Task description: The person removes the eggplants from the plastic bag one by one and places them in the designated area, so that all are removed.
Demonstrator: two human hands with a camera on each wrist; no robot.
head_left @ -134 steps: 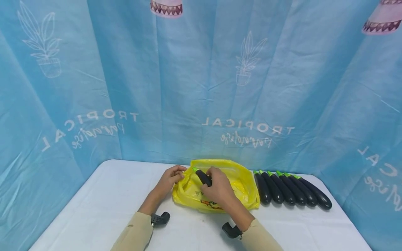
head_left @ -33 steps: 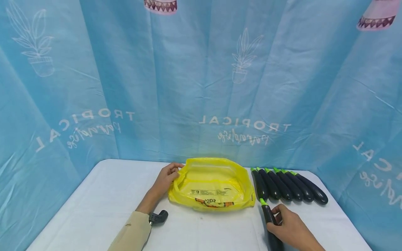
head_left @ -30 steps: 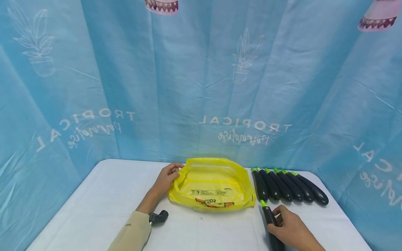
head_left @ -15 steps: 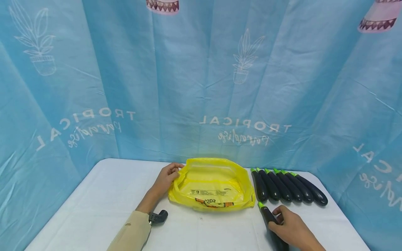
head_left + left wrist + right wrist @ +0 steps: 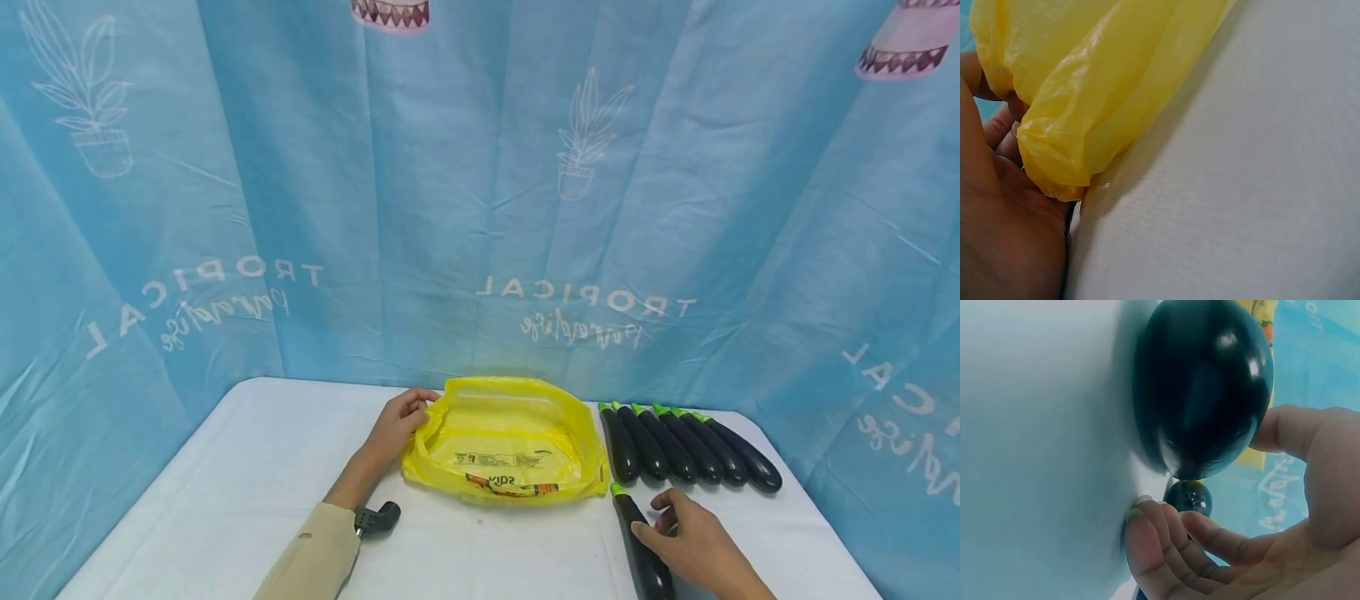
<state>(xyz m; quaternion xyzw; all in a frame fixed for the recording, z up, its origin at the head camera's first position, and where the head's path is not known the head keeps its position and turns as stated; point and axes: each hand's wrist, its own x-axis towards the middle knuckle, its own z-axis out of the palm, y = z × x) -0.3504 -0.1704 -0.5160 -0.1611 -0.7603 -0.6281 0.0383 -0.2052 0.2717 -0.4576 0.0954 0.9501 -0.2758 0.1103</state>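
Observation:
A yellow plastic bag sits mouth open on the white table, dark print showing inside it. At its left rim my left hand holds the plastic; the left wrist view shows curled fingers against the bag's folded side. One dark eggplant with a green stem end lies at the front right of the bag. Beside it is my right hand, thumb touching the eggplant's side, other fingers apart from it. From the right wrist, its glossy rounded end appears close up, above the relaxed fingers.
Right of the bag, several eggplants lie side by side in a slanted row, green ends toward the back. A blue printed curtain hangs behind and around the white table.
My right hand has moved from over the bag to the front right with an eggplant, and its fingers have loosened. The eggplant has shifted slightly left. My left hand stays at the rim.

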